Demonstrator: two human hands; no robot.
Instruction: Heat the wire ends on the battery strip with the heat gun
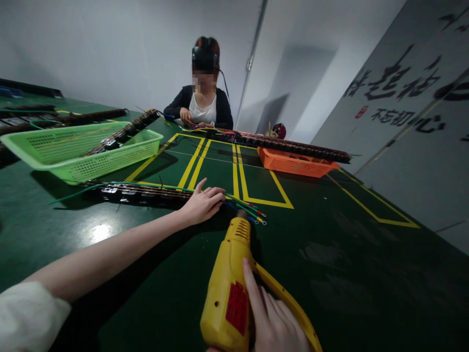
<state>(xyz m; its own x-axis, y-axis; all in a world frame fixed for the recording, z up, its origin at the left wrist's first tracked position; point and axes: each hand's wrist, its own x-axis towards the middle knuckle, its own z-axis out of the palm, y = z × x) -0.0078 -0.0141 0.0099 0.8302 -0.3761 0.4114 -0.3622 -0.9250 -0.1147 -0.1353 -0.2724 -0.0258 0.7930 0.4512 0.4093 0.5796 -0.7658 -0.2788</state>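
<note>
My right hand (273,313) is wrapped round the handle of a yellow heat gun (227,283), its metal nozzle pointing away from me. Just beyond the nozzle lie the ends of several coloured wires (252,210), tipped with ring terminals. My left hand (205,201) rests over these wires at the right end of a long black wiring assembly (146,193); its fingers are bent over the bundle, with the thumb side raised. The grip under the left fingers is partly hidden. A green wire (73,195) runs along the assembly and sticks out on its left.
A light green basket (76,171) holds a similar assembly, at the left. An orange basket (293,164) stands at the right under another long assembly (300,146). Across the green table (348,274) a person in a headset (205,98) handles wires. More assemblies lie far left.
</note>
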